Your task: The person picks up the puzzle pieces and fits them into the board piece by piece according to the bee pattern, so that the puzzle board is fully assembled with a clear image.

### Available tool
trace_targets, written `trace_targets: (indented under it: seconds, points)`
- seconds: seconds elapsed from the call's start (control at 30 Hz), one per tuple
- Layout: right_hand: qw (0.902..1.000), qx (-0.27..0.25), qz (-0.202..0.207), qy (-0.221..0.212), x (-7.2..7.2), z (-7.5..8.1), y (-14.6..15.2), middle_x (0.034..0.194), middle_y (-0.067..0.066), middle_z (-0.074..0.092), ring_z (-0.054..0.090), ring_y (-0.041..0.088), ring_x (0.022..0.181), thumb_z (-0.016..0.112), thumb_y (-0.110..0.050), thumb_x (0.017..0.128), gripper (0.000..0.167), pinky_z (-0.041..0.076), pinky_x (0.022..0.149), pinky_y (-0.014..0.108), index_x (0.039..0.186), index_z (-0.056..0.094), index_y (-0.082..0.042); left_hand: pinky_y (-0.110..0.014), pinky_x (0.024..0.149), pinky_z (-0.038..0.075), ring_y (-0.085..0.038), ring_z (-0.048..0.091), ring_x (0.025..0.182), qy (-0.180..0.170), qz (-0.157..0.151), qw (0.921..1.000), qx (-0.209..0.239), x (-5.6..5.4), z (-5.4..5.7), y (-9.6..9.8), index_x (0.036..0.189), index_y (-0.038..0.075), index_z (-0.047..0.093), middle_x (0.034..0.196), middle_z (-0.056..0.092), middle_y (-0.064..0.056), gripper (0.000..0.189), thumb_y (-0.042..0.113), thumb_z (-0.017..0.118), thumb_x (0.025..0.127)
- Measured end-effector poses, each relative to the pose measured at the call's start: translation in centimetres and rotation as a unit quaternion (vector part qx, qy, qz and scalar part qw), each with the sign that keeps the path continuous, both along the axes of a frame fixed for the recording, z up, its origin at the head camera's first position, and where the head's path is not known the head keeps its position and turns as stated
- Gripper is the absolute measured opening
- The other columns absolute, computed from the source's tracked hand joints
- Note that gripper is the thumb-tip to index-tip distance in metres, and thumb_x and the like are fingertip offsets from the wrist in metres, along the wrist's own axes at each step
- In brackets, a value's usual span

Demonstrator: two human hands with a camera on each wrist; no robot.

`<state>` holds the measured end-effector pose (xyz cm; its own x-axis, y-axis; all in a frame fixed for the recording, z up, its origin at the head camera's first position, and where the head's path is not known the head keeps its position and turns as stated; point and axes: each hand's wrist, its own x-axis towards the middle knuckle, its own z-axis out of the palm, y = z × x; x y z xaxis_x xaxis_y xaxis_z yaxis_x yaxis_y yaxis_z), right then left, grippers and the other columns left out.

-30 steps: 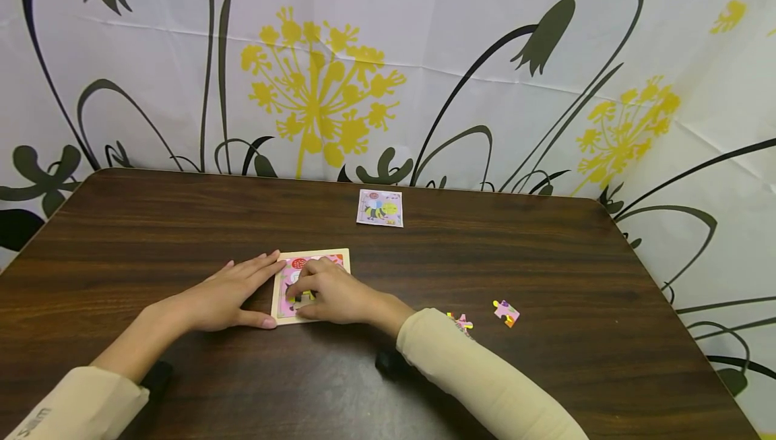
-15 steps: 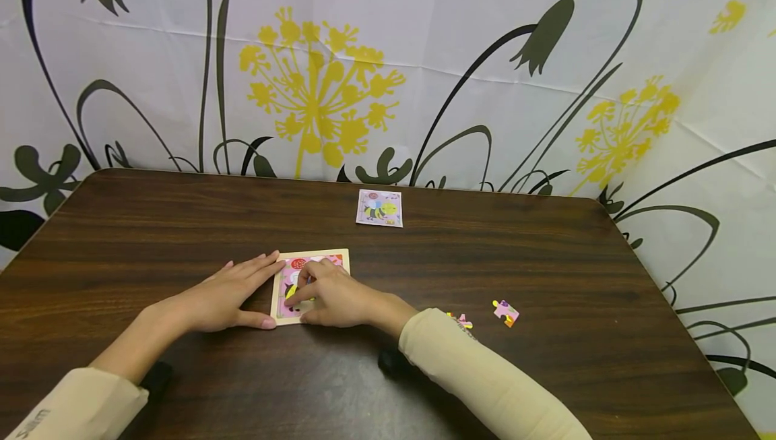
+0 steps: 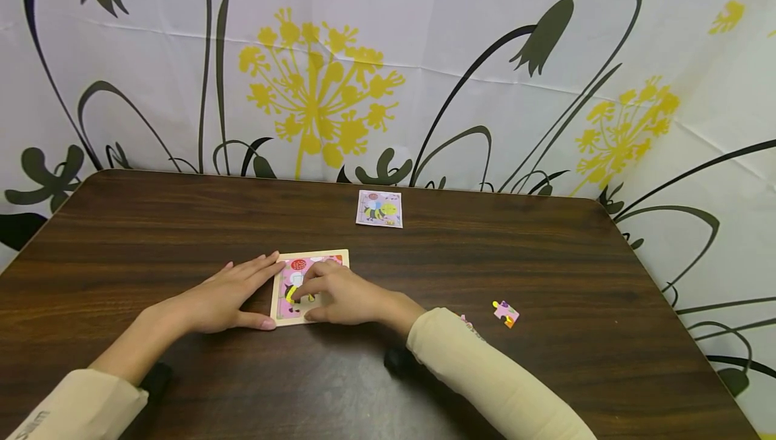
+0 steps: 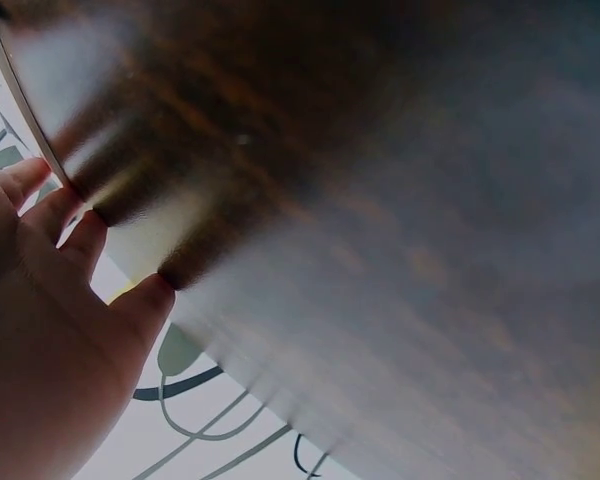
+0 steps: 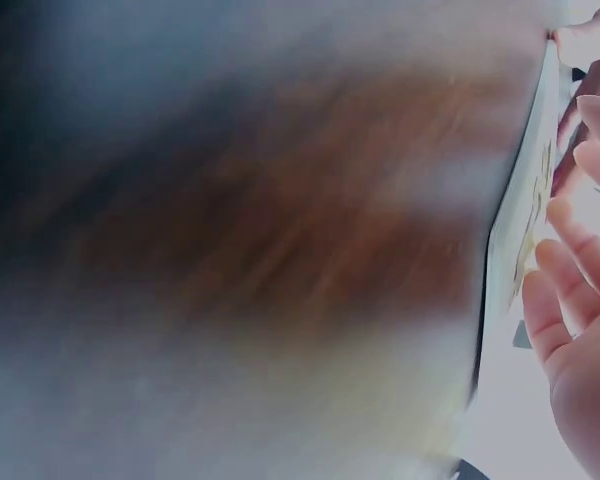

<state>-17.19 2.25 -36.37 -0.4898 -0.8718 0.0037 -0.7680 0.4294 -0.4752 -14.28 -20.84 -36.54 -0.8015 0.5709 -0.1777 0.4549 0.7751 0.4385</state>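
Note:
In the head view, a square jigsaw tray (image 3: pixel 315 253) with a pale wooden rim lies on the table, showing a pink picture with a bee's yellow and black stripes. My left hand (image 3: pixel 225 297) rests along its left side, fingers stretched out to the top corner and thumb at the bottom corner. Over the lower right of the picture is my right hand (image 3: pixel 351 295), its fingers bent loosely and apart from the thumb, fingertips close over the pieces. The right wrist view shows those fingers (image 5: pixel 545 310) beside the tray's edge, with no piece visible between them.
A loose pink jigsaw piece (image 3: pixel 506 313) lies to the right. Another piece (image 3: pixel 465 321) shows partly behind the right sleeve (image 3: pixel 485 366). A printed bee card (image 3: pixel 379 209) lies near the table's back edge, before a flowered cloth (image 3: pixel 461 103).
My right hand has shifted slightly right over the tray, and more of the bee's yellow and black stripes shows left of its fingertips. My left hand has stayed in place.

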Motion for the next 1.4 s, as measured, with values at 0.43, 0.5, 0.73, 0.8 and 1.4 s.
trace_targets:
  seconds: [0.43,0.5,0.73,0.8,1.4]
  points:
    - [0.9963,-0.035,-0.017,-0.077,-1.3,0.7,3.4,0.101,0.006,0.059,0.052,0.016,0.084,0.067,-0.012,0.083,0.027,0.040,0.073,0.015,0.109,0.065,-0.004,-0.067,0.096,0.017,-0.043,0.021,0.131,-0.008,0.007,0.9999,-0.010,-0.1,0.2,0.1,0.141,0.004,0.029,0.146,0.022,-0.023,0.094,0.062,0.059,0.074]
    - [0.9951,-0.032,-0.026,-0.089,-1.4,0.8,4.2,0.098,0.006,0.059,0.052,0.017,0.082,0.067,-0.012,0.083,0.026,0.041,0.071,0.017,0.108,0.065,-0.003,-0.067,0.096,0.016,-0.043,0.020,0.131,-0.009,0.006,0.9999,-0.010,-0.1,0.2,0.2,0.141,0.003,0.029,0.146,0.022,-0.023,0.095,0.062,0.059,0.074]
    - [0.9914,-0.026,-0.044,-0.121,-2.2,1.3,7.4,0.091,0.006,0.062,0.056,0.014,0.081,0.067,-0.010,0.083,0.020,0.047,0.071,0.019,0.101,0.066,-0.002,-0.067,0.097,0.016,-0.042,0.020,0.131,-0.009,0.006,0.9999,-0.009,-0.1,0.3,0.2,0.141,0.003,0.029,0.146,0.022,-0.023,0.096,0.062,0.060,0.073]
    - [0.9912,-0.019,-0.047,-0.122,-2.3,1.5,8.4,0.089,0.006,0.063,0.056,0.011,0.079,0.068,-0.010,0.082,0.019,0.047,0.069,0.019,0.099,0.067,-0.002,-0.067,0.097,0.016,-0.042,0.020,0.131,-0.010,0.006,0.9999,-0.009,-0.1,0.4,0.2,0.141,0.004,0.028,0.146,0.022,-0.023,0.096,0.062,0.060,0.073]
    - [0.9864,0.005,-0.094,-0.135,-1.2,0.8,17.8,0.089,0.001,0.059,0.054,0.012,0.079,0.071,-0.014,0.080,0.018,0.048,0.069,0.023,0.095,0.066,-0.005,-0.067,0.097,0.015,-0.042,0.020,0.132,-0.011,0.007,0.9998,-0.011,-0.1,0.3,0.2,0.142,0.004,0.028,0.146,0.021,-0.023,0.096,0.062,0.060,0.073]
